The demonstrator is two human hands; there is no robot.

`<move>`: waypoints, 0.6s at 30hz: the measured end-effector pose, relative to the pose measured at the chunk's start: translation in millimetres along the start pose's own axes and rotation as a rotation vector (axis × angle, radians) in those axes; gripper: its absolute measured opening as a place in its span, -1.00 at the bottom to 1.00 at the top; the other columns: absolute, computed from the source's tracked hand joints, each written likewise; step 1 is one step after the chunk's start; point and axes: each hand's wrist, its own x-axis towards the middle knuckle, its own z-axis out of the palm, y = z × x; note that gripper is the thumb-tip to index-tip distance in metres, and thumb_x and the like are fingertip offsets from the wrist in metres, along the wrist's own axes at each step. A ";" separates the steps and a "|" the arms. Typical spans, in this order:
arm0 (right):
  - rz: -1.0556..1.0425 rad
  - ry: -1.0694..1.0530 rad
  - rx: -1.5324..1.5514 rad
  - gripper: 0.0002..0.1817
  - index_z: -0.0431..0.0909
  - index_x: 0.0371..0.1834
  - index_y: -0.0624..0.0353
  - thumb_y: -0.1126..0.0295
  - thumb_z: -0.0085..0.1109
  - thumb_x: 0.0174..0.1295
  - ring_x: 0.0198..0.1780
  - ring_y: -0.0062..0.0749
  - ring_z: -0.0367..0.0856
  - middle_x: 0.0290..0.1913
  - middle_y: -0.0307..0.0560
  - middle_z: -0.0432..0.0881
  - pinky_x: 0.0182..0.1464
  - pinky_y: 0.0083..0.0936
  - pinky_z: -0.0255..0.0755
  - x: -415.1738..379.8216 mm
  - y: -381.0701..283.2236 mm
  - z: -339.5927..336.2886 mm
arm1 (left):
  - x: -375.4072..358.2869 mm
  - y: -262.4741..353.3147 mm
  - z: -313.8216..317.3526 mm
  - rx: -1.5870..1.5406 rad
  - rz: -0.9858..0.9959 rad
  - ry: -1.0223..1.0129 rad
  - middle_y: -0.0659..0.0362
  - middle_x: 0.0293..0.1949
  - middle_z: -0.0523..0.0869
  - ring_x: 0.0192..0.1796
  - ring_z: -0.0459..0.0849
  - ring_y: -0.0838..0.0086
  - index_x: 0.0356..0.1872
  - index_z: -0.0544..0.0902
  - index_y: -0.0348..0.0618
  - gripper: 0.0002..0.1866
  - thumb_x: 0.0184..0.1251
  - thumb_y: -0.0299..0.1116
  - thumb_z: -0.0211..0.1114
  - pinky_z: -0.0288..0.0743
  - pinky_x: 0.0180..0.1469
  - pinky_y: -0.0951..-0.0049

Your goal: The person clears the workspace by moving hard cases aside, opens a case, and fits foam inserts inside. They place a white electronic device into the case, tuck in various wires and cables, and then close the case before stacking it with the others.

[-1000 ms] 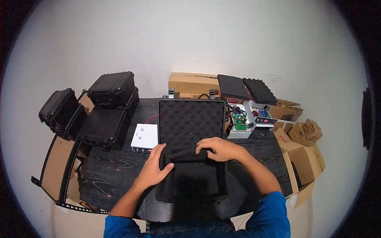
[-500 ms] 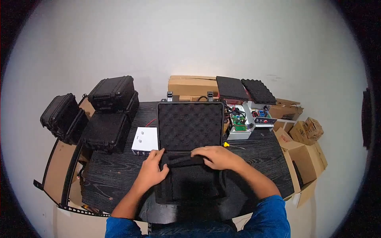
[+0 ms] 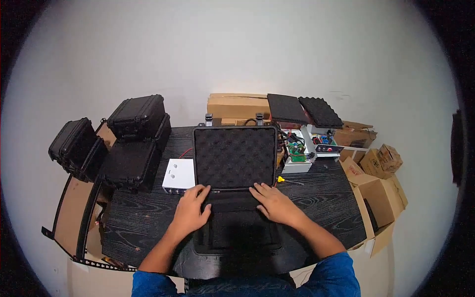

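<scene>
A black hard case (image 3: 279,246) lies open in front of me, its lid (image 3: 235,156) upright and lined with bumpy egg-crate foam. Dark foam (image 3: 237,228) with a recess fills the base, partly in shadow. My left hand (image 3: 191,210) rests at the back left corner of the base, fingertips by the hinge line, thumb spread over the foam. At the back right corner, my right hand (image 3: 277,204) lies with fingers stretched toward the hinge and thumb apart. Neither hand is wrapped around anything.
A white metal box (image 3: 179,174) with knobs sits left of the lid. Stacked black cases (image 3: 131,161) stand farther left. Opened housings with circuit boards (image 3: 298,153), a yellow-handled screwdriver (image 3: 281,179), foam sheets (image 3: 320,113) and cardboard boxes (image 3: 378,198) are on the right.
My right hand has moved right along the back edge of the base to its right corner, its fingers now stretched forward. My left hand has stayed nearly in place.
</scene>
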 end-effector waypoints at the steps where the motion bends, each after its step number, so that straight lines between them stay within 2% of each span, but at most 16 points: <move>1: 0.009 -0.002 0.005 -0.17 0.21 0.67 0.11 0.12 0.32 0.41 0.62 0.32 0.25 0.63 0.30 0.27 0.60 0.12 0.23 -1.8 -5.1 -3.2 | -0.1 -3.1 0.2 -0.007 0.065 -0.018 -0.14 0.39 0.53 0.49 0.47 -0.07 0.46 0.52 -0.30 -0.28 0.31 -0.18 0.44 0.37 0.49 -0.09; 4: 0.048 -0.040 -0.020 -0.08 0.13 0.72 0.10 -0.03 0.31 0.42 0.66 0.42 0.11 0.68 0.35 0.14 0.62 0.27 0.09 -14.2 -30.7 -21.1 | -10.0 7.3 -8.2 0.020 0.097 -0.221 -0.16 0.60 0.32 0.66 0.25 -0.09 0.55 0.42 -0.24 -0.17 0.38 0.03 0.40 0.10 0.60 -0.35; 5: 0.040 -0.045 -0.003 0.00 0.11 0.73 0.08 -0.16 0.33 0.36 0.66 0.49 0.08 0.68 0.39 0.11 0.61 0.35 0.05 -19.1 -33.3 -19.3 | -14.2 1.3 -2.8 -0.016 0.081 -0.314 -0.14 0.69 0.16 0.74 0.06 -0.09 0.64 0.31 -0.17 -0.05 0.42 0.26 0.30 -0.09 0.60 -0.52; 8: 0.078 -0.082 -0.053 0.04 0.12 0.73 0.04 -0.21 0.36 0.31 0.66 0.51 0.08 0.68 0.39 0.11 0.60 0.40 0.03 -29.1 -49.6 -19.8 | -30.1 5.8 10.7 0.125 0.112 -0.360 -0.12 0.71 0.12 0.74 0.02 -0.11 0.66 0.28 -0.13 0.01 0.40 0.38 0.23 -0.12 0.59 -0.57; 9: 0.089 -0.069 -0.066 0.05 0.13 0.73 -0.01 -0.24 0.37 0.28 0.66 0.49 0.08 0.68 0.38 0.11 0.58 0.47 0.02 -30.1 -49.7 -11.7 | -32.3 7.0 14.5 0.140 0.106 -0.350 -0.10 0.72 0.11 0.75 0.00 -0.10 0.67 0.26 -0.11 0.05 0.38 0.46 0.18 -0.18 0.55 -0.65; 15: 0.126 -0.101 -0.167 0.04 0.13 0.74 -0.06 -0.19 0.40 0.27 0.67 0.43 0.06 0.69 0.30 0.12 0.54 0.52 0.05 -34.4 -51.3 -3.4 | -35.4 10.2 21.0 0.313 0.124 -0.362 -0.08 0.73 0.10 0.74 0.03 -0.07 0.68 0.25 -0.08 0.05 0.38 0.48 0.16 -0.25 0.51 -0.73; 18: 0.139 -0.100 -0.133 0.05 0.12 0.74 -0.07 -0.15 0.43 0.26 0.67 0.42 0.07 0.70 0.29 0.12 0.53 0.52 0.06 -35.0 -48.3 -0.2 | -31.3 13.7 16.9 0.279 0.120 -0.324 -0.08 0.69 0.20 0.72 0.10 -0.05 0.62 0.35 -0.10 -0.04 0.36 0.32 0.31 -0.11 0.58 -0.56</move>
